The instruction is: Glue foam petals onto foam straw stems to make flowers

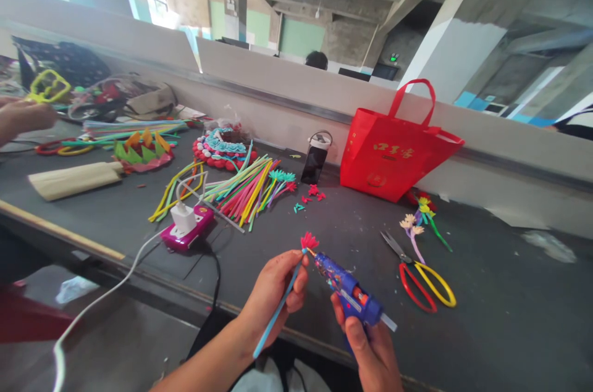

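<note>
My left hand (277,290) is closed around a thin blue stick (277,313) tipped with a small red paper flower (309,240). My right hand (370,349) grips a blue hot glue gun (348,288), whose nozzle points up-left and touches the base of the flower. Both hands hover over the near edge of a dark grey table (486,312).
Red-and-yellow scissors (421,281) lie right of the glue gun, beside small finished flowers (419,222). A red tote bag (393,148), a pile of coloured sticks (245,188), a pink power strip (188,228) with a charger, and another person's hand (21,117) at far left.
</note>
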